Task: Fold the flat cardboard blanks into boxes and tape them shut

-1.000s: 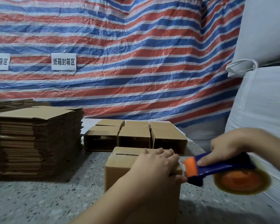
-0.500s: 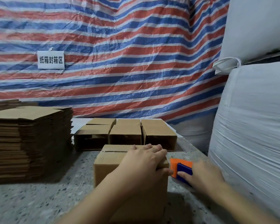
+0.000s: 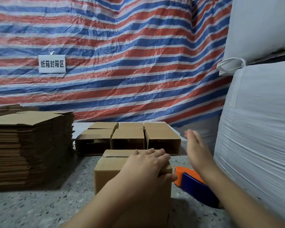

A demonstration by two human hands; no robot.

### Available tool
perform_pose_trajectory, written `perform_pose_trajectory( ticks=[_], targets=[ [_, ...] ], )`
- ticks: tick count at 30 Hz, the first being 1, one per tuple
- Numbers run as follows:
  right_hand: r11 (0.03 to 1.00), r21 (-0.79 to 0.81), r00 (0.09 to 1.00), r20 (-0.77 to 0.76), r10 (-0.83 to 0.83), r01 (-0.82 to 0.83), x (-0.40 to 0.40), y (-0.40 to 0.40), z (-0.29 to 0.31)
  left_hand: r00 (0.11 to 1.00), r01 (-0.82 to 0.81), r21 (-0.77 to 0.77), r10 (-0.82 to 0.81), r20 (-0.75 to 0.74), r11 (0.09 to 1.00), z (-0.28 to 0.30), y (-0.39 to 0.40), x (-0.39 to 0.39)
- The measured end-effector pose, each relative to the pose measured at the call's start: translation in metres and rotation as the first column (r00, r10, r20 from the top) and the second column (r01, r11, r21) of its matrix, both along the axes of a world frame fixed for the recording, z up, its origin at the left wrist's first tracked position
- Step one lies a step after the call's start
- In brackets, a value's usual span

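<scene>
A brown cardboard box (image 3: 110,170) stands on the speckled stone surface (image 3: 39,208) in front of me. My left hand (image 3: 146,165) lies on its top, fingers spread over the closed flaps and the thumb hooked down the right edge. To the right of the box lies the orange and blue tape dispenser (image 3: 192,183), on the surface with no hand on it. My right hand (image 3: 197,150) hovers above it, blurred, its fingers straight and holding nothing. A tall stack of flat cardboard blanks (image 3: 28,145) stands at the left.
Several folded boxes (image 3: 128,139) sit in rows behind the one under my hand. Big white woven sacks (image 3: 260,129) rise close on the right. A red, white and blue striped tarp (image 3: 122,55) with a white sign (image 3: 52,63) hangs behind.
My right hand carried the tape dispenser down beside the box, set it on the surface and let go; it is now lifted above it. My left hand stayed on the box top.
</scene>
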State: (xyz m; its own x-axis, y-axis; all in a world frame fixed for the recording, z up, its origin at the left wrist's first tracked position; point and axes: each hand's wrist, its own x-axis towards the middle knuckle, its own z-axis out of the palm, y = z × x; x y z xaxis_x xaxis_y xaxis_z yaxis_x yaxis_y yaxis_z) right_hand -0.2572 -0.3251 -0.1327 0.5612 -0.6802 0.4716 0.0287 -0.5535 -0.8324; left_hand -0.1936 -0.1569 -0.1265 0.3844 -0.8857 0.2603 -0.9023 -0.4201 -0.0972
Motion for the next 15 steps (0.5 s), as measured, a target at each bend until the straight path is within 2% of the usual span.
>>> perform_pose_trajectory(
  ticks=[3, 8, 11, 15],
  targets=[
    [0.942, 0.271, 0.980, 0.073, 0.184, -0.197, 0.023, 0.016, 0.012, 1.000, -0.006, 0.008, 0.006, 0.023, 1.000, 0.001, 0.000, -0.001],
    [0.765, 0.568, 0.948, 0.095, 0.304, -0.303, 0.054, 0.026, -0.013, 1.000, -0.010, 0.008, 0.009, 0.025, 1.000, 0.002, -0.001, 0.000],
    [0.667, 0.628, 0.909, 0.180, 0.376, -0.401, 0.056, 0.023, -0.025, 1.000, -0.017, -0.009, 0.017, 0.024, 1.000, -0.002, -0.002, 0.002],
    [0.606, 0.631, 0.863, 0.234, 0.448, -0.485, 0.054, 0.020, -0.042, 0.998, 0.014, -0.099, -0.008, 0.056, 0.995, -0.006, 0.000, 0.004]
  ],
)
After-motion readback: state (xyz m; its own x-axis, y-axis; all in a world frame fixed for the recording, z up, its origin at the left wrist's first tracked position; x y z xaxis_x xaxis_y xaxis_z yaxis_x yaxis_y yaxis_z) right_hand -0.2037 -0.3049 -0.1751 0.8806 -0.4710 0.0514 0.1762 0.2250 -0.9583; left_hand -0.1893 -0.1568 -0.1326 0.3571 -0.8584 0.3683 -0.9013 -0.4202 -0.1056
